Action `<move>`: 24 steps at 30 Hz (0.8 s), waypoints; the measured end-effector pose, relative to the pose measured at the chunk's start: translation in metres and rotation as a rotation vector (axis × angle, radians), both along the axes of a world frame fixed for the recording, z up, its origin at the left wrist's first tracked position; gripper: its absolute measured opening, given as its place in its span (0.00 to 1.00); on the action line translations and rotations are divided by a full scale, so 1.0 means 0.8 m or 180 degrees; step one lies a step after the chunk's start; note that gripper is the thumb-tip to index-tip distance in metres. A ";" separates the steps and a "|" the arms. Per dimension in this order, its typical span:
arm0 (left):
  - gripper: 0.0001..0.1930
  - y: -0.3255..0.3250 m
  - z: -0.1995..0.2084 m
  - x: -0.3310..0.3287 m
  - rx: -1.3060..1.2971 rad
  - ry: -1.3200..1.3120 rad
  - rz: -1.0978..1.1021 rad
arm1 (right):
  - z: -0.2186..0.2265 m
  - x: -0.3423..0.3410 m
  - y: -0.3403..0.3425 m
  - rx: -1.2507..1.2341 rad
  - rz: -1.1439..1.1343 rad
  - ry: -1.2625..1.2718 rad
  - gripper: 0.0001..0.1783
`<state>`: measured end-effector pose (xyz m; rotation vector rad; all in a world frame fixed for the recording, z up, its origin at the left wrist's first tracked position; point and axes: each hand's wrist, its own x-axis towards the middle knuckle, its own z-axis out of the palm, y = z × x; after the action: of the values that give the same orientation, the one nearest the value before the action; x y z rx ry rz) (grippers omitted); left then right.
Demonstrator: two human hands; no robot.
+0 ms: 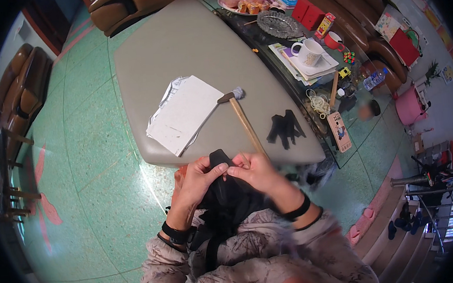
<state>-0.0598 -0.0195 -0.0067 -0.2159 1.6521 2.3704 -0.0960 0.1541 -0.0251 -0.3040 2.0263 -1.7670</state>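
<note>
Over my lap, my left hand [199, 181] and my right hand [259, 174] pinch a flat black piece [218, 157] with a rounded top edge. Both thumbs press on its face and their tips nearly meet. Its exact kind cannot be made out. More black material [230, 207] is bunched below my hands. Just beyond them, a hammer [245, 123] with a wooden handle lies on the grey padded bench [164, 43], a pale wad round one end of its head. Left of it sits a white slab [185, 115] on crumpled paper. Several black strips [285, 128] lie to the right.
Along the right runs a dark glass table [262, 47] with a white mug [308, 52], a glass dish [280, 24], a coil of pale cord [319, 103] and a phone in a pink case [339, 132]. Brown sofas [123, 9] stand beyond. Steps [396, 235] are at lower right.
</note>
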 end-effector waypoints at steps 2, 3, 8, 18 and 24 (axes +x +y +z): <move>0.06 0.003 -0.001 0.002 -0.0141 0.0060 0.0186 | 0.020 0.004 -0.004 0.0258 -0.0007 0.0106 0.15; 0.06 0.006 -0.003 0.004 -0.0430 0.0191 0.0396 | 0.027 0.007 -0.007 0.0304 -0.0110 0.0213 0.16; 0.08 0.022 -0.015 0.010 -0.1705 0.0798 0.1078 | 0.014 0.018 -0.012 0.0325 -0.0375 0.0184 0.17; 0.14 0.008 0.014 -0.002 0.1145 -0.0841 0.0549 | 0.017 0.018 -0.009 -0.0744 -0.0382 -0.0466 0.07; 0.08 -0.002 -0.013 0.012 0.0017 -0.0223 -0.0055 | 0.017 0.000 -0.013 -0.0287 -0.0326 -0.0235 0.11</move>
<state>-0.0499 -0.0210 -0.0174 -0.2794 1.6094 2.3270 -0.0959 0.1439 -0.0115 -0.1620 1.9458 -1.9062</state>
